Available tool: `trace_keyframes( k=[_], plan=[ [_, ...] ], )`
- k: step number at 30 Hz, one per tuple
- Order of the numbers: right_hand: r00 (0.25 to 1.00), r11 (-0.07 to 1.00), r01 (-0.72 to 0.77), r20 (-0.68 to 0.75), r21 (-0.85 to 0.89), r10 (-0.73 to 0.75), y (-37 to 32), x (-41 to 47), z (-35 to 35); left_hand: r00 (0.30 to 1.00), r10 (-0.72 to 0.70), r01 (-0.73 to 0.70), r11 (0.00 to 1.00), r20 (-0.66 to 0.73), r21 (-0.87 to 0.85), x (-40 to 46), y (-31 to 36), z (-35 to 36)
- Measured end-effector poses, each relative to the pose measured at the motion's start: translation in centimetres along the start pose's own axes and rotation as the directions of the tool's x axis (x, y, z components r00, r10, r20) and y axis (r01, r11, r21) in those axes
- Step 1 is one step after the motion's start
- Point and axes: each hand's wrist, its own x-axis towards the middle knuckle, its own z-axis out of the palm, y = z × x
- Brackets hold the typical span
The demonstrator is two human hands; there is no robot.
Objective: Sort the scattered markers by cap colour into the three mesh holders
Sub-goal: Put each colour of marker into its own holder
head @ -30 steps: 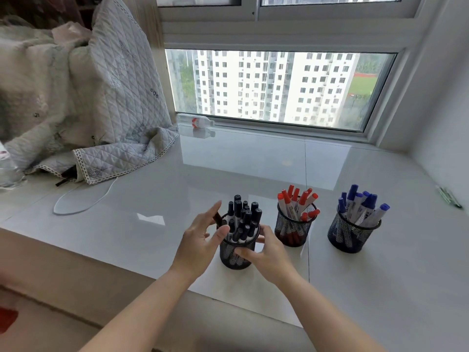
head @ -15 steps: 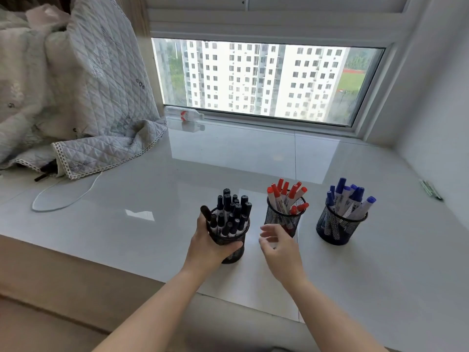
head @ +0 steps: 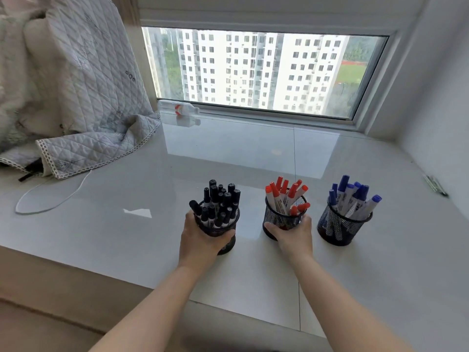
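Fingers [head: 229,233] of left hand [head: 200,240] wrapped round black-cap holder [head: 219,231], right hand [head: 291,235] cupping red-cap holder [head: 280,217] at lower centre, blue-cap holder [head: 341,228] untouched alongside; sorting apparently finished, with no loose markers on surface [head: 127,224], probably just squaring up the row next.

Daylight enters through the wide glass window [head: 253,72] ahead of me; scene bright, evenly lit. The glossy white stone ledge [head: 127,237] mirrors the pane as a pale glare patch. Shadows soft and faint under the three black mesh holders [head: 342,229]. Wide-angle bending curves the frame lines at the edges. My forearms look slightly soft near the bottom.
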Motion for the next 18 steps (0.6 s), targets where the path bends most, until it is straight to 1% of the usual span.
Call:
trace_keyframes(
  k=[6, 11, 18],
  plan=[
    [0.998, 0.998, 0.052, -0.015, -0.030, -0.053, 0.2, 1.3, 0.5, 0.999, 0.004, -0.003, 0.999, -0.035, 0.033, 2.6, -0.8, -0.6],
    [0.996, 0.993, 0.094, 0.015, -0.076, -0.093, 0.5, 2.1, 0.2, 0.998, -0.003, 0.005, 0.999, -0.060, 0.043, 4.3, -1.2, -0.9],
    [0.992, 0.990, 0.121, 0.037, -0.075, -0.118, 1.1, 0.7, 0.1, 0.997, -0.037, 0.039, 0.999, -0.074, 0.021, 5.0, -1.0, -0.9]
  ],
)
